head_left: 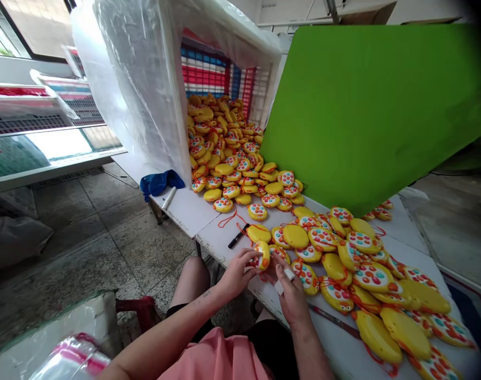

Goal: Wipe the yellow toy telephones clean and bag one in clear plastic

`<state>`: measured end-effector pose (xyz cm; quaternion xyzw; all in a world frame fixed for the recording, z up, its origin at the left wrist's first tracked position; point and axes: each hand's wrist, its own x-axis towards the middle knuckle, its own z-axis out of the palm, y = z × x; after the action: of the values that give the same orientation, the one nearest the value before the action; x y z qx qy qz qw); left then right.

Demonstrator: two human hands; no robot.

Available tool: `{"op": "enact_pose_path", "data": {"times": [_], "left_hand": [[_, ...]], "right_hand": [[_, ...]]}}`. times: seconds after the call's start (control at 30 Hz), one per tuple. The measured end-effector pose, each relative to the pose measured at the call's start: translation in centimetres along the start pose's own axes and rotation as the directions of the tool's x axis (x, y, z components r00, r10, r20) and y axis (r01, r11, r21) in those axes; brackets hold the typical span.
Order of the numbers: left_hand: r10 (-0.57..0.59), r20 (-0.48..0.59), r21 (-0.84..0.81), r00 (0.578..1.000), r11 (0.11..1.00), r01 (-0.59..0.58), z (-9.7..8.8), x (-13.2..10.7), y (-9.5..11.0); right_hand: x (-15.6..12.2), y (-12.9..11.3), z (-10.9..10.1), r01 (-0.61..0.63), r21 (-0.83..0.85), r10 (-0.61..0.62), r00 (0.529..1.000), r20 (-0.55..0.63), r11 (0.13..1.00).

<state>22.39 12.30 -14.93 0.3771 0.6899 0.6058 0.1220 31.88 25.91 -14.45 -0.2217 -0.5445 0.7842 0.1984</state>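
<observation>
My left hand [237,274] grips a round yellow toy phone [261,255] with coloured buttons and an orange cord, at the near edge of the white table [185,208]. My right hand [291,291] is curled beside it, fingers touching the same toy, with white tape on two fingertips. Several more yellow toy phones [367,277] lie spread over the table to the right. A big pile of the same toys [224,148] spills from a plastic-lined crate at the back.
A black marker [238,236] lies on the table near my left hand. A blue cloth [159,182] and a white tube [169,198] sit at the left edge. A large green board [375,105] leans over the table. Crates stand at left.
</observation>
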Motion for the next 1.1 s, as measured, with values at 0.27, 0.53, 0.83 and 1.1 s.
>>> {"op": "enact_pose_path", "data": {"times": [0.27,0.53,0.83,1.1], "left_hand": [[0.069,-0.055,0.044,0.996,0.997,-0.067,1.3,0.1,0.4],[-0.224,0.132,-0.672,0.966,0.696,0.254,1.1,0.3,0.3],[-0.332,0.051,-0.692,0.942,0.668,0.273,1.0,0.1,1.2],[-0.358,0.114,-0.712,0.927,0.621,0.328,1.2,-0.4,1.4]], "right_hand": [[0.7,0.9,-1.1,0.018,0.029,-0.015,0.994,-0.109,0.999],[-0.9,0.2,-0.3,-0.095,0.168,0.096,0.995,0.003,0.981],[-1.6,-0.7,-0.2,-0.070,-0.002,0.070,0.995,0.070,0.998],[-1.9,-0.7,0.5,-0.041,-0.057,0.042,0.999,0.011,0.998]]}}
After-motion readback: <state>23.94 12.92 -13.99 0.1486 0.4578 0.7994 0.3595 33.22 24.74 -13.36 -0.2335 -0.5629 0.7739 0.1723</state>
